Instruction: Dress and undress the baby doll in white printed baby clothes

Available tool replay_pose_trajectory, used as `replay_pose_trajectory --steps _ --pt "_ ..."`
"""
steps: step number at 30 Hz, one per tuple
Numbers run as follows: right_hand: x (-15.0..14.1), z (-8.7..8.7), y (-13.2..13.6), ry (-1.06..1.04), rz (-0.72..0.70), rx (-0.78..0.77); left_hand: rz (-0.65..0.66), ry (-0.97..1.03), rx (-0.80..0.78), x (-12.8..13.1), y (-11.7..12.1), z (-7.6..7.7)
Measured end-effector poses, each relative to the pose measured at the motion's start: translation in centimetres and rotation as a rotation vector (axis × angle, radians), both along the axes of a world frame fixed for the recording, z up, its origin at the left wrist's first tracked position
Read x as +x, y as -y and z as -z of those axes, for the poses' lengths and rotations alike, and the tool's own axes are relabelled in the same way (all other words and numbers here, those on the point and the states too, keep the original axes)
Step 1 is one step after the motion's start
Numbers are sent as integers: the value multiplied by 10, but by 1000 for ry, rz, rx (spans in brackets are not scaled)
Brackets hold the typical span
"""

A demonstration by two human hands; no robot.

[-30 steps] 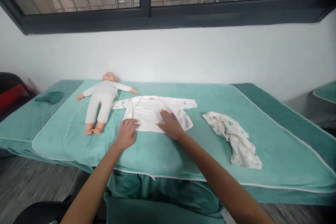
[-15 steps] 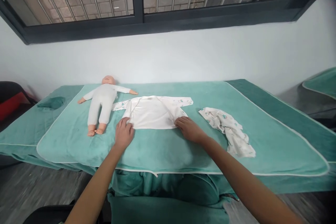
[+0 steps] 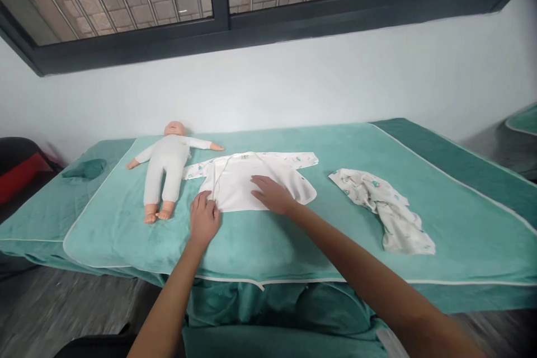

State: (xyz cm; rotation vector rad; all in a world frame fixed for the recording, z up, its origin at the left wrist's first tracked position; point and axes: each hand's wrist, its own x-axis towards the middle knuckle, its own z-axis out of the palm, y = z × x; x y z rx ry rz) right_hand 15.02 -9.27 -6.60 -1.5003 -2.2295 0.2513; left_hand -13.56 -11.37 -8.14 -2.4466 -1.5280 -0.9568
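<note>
A small white baby shirt [image 3: 243, 176] lies spread flat on a teal towel [image 3: 260, 235]. My left hand [image 3: 204, 218] rests at the shirt's lower left corner, fingers curled onto its hem. My right hand [image 3: 272, 194] lies flat on the shirt's middle, fingers stretched out. To the left of the shirt a baby doll [image 3: 164, 165] in a white suit lies on its back, one arm touching the shirt's sleeve.
A crumpled patterned baby garment [image 3: 384, 207] lies on the towel to the right. A small dark green cloth [image 3: 85, 168] sits at the far left. A white wall and a dark-framed window stand behind; the table's front edge is near my body.
My right hand slid from the shirt's lower right corner back onto its middle. My left hand stayed at the lower left corner. The view shifted slightly.
</note>
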Motion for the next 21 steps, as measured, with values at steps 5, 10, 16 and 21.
replay_pose_trajectory --steps 5,10,16,21 --pt "-75 19 -56 172 4 15 -11 200 44 -3 4 5" --pt "-94 20 -62 203 -110 -23 12 297 56 -34 7 -23" --pt "-61 -30 -115 130 -305 -254 -285 471 28 -140 -53 -69" --pt "-128 -48 -195 -190 -10 -144 -401 793 -392 -179 -112 -52"
